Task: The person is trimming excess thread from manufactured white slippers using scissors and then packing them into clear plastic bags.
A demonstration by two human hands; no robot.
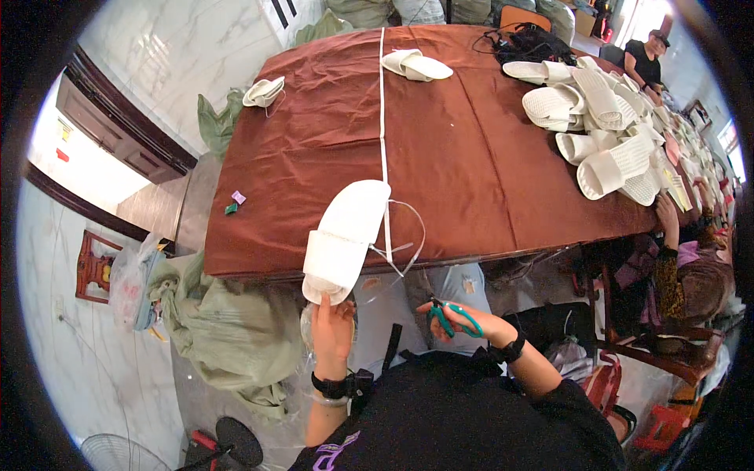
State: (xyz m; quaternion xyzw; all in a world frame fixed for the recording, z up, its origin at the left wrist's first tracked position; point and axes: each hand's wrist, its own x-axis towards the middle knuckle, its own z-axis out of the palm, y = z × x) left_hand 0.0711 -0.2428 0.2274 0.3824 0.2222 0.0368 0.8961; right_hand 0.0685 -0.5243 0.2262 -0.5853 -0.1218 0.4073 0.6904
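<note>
Head view: left hand grips flat white slipper; right hand, scissors.

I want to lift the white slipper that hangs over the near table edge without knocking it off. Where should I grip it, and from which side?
Grip the white slipper across its wide strap band, coming from above on the near side. The band stands up from the flat sole, so fingers can close around it. The left hand already holds the toe end that overhangs the brown table.
</note>
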